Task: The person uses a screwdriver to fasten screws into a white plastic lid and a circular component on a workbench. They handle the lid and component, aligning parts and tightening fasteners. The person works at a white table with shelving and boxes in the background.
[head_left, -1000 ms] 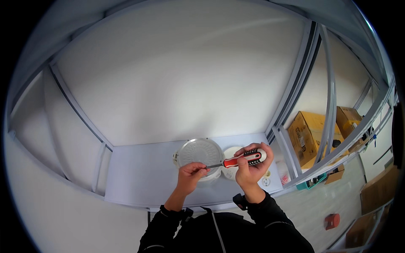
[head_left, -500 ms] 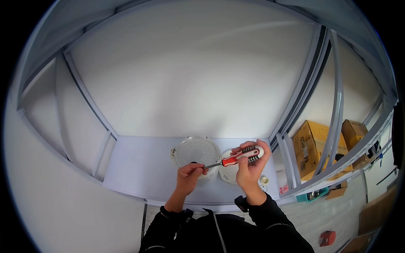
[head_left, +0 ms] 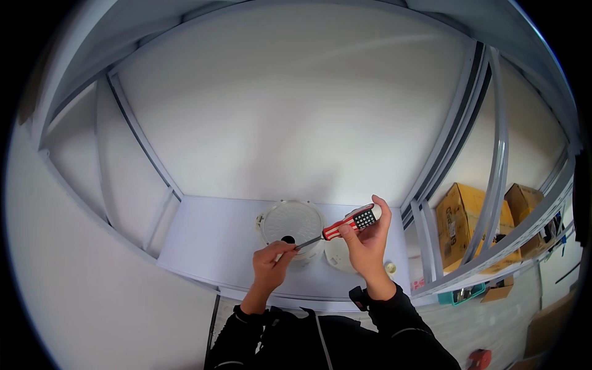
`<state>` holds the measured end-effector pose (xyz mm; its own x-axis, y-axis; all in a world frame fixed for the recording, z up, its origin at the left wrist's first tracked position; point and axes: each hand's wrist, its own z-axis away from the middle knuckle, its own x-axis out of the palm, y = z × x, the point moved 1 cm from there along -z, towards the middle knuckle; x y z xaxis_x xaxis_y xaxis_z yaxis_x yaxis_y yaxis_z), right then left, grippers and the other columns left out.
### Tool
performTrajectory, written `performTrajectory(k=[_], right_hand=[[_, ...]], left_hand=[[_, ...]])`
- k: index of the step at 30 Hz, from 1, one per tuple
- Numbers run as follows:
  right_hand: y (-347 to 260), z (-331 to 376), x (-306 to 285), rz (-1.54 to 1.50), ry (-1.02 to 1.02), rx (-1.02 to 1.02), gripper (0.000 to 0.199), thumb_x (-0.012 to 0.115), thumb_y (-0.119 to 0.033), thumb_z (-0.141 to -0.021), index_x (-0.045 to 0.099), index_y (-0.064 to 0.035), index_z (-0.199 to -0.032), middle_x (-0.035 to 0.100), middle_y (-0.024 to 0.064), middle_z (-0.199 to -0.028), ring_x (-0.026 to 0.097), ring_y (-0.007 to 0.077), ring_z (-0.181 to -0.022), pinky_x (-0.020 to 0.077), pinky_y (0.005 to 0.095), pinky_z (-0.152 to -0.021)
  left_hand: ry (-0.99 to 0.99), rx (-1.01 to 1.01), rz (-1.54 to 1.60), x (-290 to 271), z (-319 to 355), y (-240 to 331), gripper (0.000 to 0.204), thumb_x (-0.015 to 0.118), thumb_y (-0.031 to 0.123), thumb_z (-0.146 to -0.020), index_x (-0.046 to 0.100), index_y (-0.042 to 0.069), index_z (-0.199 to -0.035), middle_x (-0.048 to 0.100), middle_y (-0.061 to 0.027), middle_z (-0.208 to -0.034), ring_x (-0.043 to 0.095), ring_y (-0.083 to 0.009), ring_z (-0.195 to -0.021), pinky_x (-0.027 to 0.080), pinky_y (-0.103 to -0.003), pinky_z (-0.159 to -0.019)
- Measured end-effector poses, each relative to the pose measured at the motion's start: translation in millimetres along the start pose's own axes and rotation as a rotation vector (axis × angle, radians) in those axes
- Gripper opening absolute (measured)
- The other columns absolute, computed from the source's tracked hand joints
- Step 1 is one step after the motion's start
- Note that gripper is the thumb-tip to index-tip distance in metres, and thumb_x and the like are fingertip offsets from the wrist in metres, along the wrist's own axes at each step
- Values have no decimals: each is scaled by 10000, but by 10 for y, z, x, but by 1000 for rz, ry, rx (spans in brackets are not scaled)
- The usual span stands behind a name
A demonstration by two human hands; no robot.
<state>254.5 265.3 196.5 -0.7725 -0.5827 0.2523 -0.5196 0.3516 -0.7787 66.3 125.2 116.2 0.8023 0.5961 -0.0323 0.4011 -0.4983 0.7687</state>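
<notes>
A screwdriver [head_left: 353,222] with a red, white and black handle slants above the table, its shaft pointing down to the left. My right hand [head_left: 370,246] holds the handle, thumb against its near side. The fingertips of my left hand [head_left: 270,264] are pinched at the shaft's tip; whether a small part is also between them is hidden. Behind and below the left hand lies a round, translucent-white housing [head_left: 290,216], with a dark round spot [head_left: 287,239] near its front. A flat white disc [head_left: 337,254], partly covered by my right hand, is beside the housing.
The pale table [head_left: 203,240] has a back wall and grey frame posts around it. A small yellowish round piece [head_left: 390,268] lies near its right end. Beyond the right posts stand a yellow cardboard box [head_left: 453,228], a teal bin [head_left: 461,295] and a red stool-like object [head_left: 479,359].
The screwdriver has turned about its shaft in my right hand, showing another side of its handle. My right fingers have straightened somewhat. The whole view has shifted slightly.
</notes>
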Motion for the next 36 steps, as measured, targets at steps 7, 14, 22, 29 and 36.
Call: performTrajectory(k=[7, 14, 22, 29, 36], right_hand=[[-25, -86, -48, -74, -66, 52, 917, 751, 32, -957, 161, -102, -1646, 587, 147, -1234, 609, 201, -1155, 578, 372, -957], [-18, -98, -72, -75, -127, 104, 919, 710, 46, -980, 122, -101, -1671, 575, 153, -1262, 613, 196, -1116, 568, 373, -969], [152, -96, -81, 12, -99, 123, 894, 712, 46, -984, 146, -76, -1665, 621, 128, -1167, 655, 191, -1065, 595, 365, -939], [236, -102, -14, 150, -123, 63, 857, 727, 10, -988, 172, -30, -1639, 644, 137, -1148, 699, 215, -1050, 621, 371, -904], [306, -109, 21, 175, -90, 15, 850, 754, -23, -984, 195, -28, -1625, 626, 145, -1167, 699, 227, -1040, 630, 386, -896]], left_hand=[[-78, -18, -85, -8, -70, 113, 163, 678, -136, -945, 733, -60, -1079, 784, -163, -996, 773, -225, -894, 616, -334, -850], [-117, -109, -106, -24, -18, 93, 190, 679, -120, -957, 726, -62, -1131, 786, -166, -995, 784, -229, -929, 616, -326, -873], [-190, -134, -310, 97, -31, 80, 516, 814, 94, -892, 649, 19, -1375, 781, -142, -1157, 740, -297, -1115, 555, -405, -997], [-212, -89, -643, -107, 3, -141, 851, 880, 282, -822, 489, 64, -1546, 638, -148, -1461, 565, -376, -1376, 311, -559, -1250], [-246, -86, -826, -403, 59, -314, 659, 893, 285, -807, 589, 81, -1356, 655, -140, -1362, 554, -343, -1395, 248, -570, -1281]])
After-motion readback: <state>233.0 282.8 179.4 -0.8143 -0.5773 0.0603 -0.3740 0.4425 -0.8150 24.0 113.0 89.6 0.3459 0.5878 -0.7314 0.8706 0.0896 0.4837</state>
